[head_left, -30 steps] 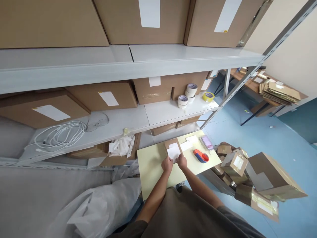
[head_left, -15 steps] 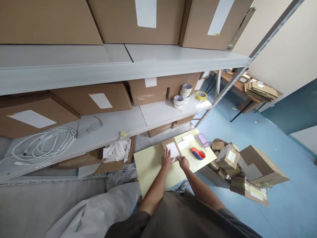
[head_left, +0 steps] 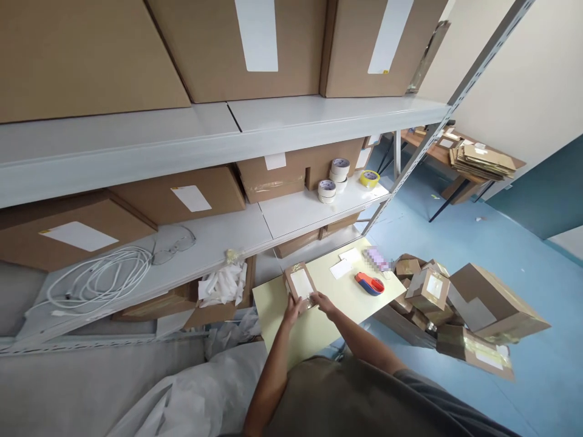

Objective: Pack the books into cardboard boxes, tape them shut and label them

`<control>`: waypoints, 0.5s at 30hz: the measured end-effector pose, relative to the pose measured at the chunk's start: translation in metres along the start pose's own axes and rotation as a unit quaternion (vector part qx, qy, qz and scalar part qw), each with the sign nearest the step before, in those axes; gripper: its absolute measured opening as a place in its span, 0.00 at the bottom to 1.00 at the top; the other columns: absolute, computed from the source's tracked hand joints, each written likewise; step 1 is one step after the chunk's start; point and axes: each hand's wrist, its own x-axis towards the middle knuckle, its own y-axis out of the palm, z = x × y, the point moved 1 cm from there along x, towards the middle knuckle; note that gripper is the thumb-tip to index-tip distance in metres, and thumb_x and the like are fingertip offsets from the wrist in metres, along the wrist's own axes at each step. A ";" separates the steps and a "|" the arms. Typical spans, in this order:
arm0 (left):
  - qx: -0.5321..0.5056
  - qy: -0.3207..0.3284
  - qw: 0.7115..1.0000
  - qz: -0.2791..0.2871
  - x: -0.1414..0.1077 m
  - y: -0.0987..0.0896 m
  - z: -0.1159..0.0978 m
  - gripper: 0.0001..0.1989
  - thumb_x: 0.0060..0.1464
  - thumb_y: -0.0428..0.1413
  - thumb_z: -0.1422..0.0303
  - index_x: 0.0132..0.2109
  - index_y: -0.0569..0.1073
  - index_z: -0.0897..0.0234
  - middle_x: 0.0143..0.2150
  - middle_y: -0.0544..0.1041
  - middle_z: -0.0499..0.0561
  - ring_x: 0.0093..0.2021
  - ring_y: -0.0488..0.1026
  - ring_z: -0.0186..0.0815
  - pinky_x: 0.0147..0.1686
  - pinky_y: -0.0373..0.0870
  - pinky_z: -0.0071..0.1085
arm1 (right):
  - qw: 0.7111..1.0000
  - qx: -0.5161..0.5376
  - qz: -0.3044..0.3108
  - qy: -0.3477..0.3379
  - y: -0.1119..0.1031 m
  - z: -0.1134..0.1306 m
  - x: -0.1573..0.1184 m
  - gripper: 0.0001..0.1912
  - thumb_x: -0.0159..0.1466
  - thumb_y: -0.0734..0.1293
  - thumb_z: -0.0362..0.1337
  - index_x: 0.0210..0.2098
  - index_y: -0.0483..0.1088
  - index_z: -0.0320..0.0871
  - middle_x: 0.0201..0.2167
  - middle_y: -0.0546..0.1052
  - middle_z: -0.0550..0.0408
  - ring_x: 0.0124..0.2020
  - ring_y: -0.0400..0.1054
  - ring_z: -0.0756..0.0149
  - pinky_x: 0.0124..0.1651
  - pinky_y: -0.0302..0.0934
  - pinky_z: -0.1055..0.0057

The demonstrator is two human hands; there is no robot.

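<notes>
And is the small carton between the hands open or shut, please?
Seemingly shut: the carton shows no raised flaps, and glossy tape is visible.

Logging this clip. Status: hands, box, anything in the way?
Left hand and right hand hold cardboard box by its near end. White label faces up. Red-blue tool and white slips right of box, not in the way.

- Small labelled carton [head_left: 301,284], one: was held at its near corners by left hand [head_left: 292,308] and right hand [head_left: 324,303], over a pale yellow tabletop [head_left: 314,332].
- White slips [head_left: 340,269], two: lay flat on the tabletop.
- Red-and-blue hand tool [head_left: 370,283], one: lay to their right.
- White tape rolls [head_left: 327,193], stacked, and yellow tape roll [head_left: 369,179]: stood on the grey shelf [head_left: 294,213].
- White cable [head_left: 141,273]: lay coiled at the shelf's left.
</notes>
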 end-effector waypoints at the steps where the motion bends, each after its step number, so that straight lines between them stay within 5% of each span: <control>1: -0.007 -0.007 1.000 -0.001 -0.004 0.006 -0.003 0.44 0.50 0.71 0.52 0.69 0.67 0.60 0.64 0.76 0.65 0.69 0.69 0.56 0.67 0.66 0.49 | 1.000 0.025 0.013 -0.007 0.011 0.004 0.000 0.33 0.57 0.71 0.64 0.48 0.77 0.43 0.44 0.83 0.46 0.49 0.75 0.49 0.53 0.67 0.57; 4: 0.003 -0.016 1.000 0.012 -0.008 0.019 -0.014 0.48 0.46 0.73 0.54 0.70 0.66 0.62 0.61 0.79 0.65 0.64 0.74 0.56 0.64 0.70 0.48 | 0.997 0.076 0.012 -0.029 0.021 0.017 -0.002 0.35 0.52 0.74 0.65 0.45 0.78 0.43 0.42 0.83 0.47 0.47 0.75 0.49 0.54 0.67 0.55; 9: 0.047 0.045 0.996 0.053 0.008 0.038 -0.042 0.50 0.47 0.72 0.53 0.72 0.63 0.61 0.64 0.76 0.66 0.62 0.75 0.58 0.63 0.72 0.52 | 0.988 0.133 -0.023 -0.076 -0.013 0.036 -0.012 0.33 0.54 0.76 0.63 0.47 0.79 0.44 0.42 0.83 0.51 0.48 0.75 0.50 0.57 0.67 0.53; 12: 0.077 0.062 0.988 0.119 0.020 0.073 -0.062 0.52 0.51 0.70 0.52 0.76 0.57 0.58 0.67 0.74 0.64 0.63 0.75 0.58 0.63 0.73 0.53 | 0.973 0.174 -0.081 -0.125 -0.047 0.048 -0.025 0.31 0.57 0.75 0.62 0.49 0.78 0.46 0.45 0.83 0.52 0.49 0.75 0.51 0.59 0.67 0.54; 15: 0.097 0.078 0.970 0.210 0.022 0.128 -0.086 0.52 0.53 0.69 0.52 0.78 0.55 0.56 0.70 0.71 0.60 0.66 0.72 0.55 0.64 0.73 0.47 | 0.954 0.203 -0.140 -0.169 -0.094 0.060 -0.045 0.30 0.59 0.74 0.61 0.51 0.77 0.47 0.48 0.83 0.52 0.50 0.76 0.51 0.59 0.68 0.55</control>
